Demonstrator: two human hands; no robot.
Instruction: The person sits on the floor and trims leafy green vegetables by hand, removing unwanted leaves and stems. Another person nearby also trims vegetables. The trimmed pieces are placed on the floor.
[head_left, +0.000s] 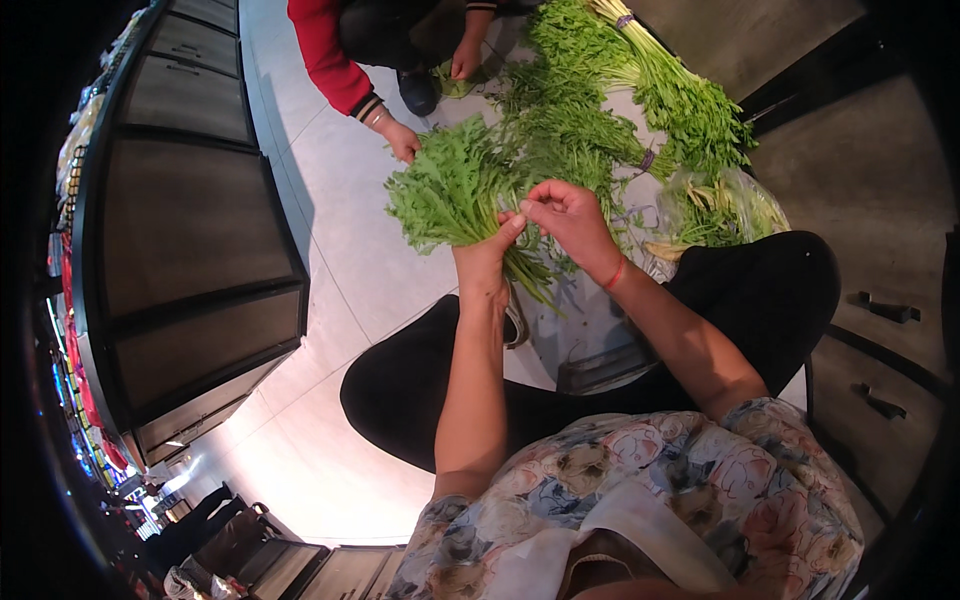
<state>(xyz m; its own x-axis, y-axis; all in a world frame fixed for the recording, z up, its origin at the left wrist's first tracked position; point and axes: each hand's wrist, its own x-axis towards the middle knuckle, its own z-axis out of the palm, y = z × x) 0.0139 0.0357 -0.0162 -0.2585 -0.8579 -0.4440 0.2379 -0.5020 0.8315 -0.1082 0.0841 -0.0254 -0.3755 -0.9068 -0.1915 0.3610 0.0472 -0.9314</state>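
My left hand (487, 251) is closed around the stems of a bunch of leafy greens (450, 184); the leaves fan out to the upper left and the cut stems point down to the right. The fingertips of my right hand (566, 217) are pinched together beside my left thumb, at the edge of the bunch. Whether a thin stem is between them is too small to tell. Past the bunch, more loose greens (562, 161) lie on the floor. To the right of my right hand is a clear plastic bag (750, 199) with greens and yellowed leaves.
A co-worker in a red sleeve (326, 64) crouches ahead, one hand (401, 141) at the leaves' far edge. Tied bundles of greens (690, 105) lie at the upper right. Dark-framed cabinets (195, 225) stand left, others with handles (885, 307) right. Another person's legs (199, 521) show at lower left.
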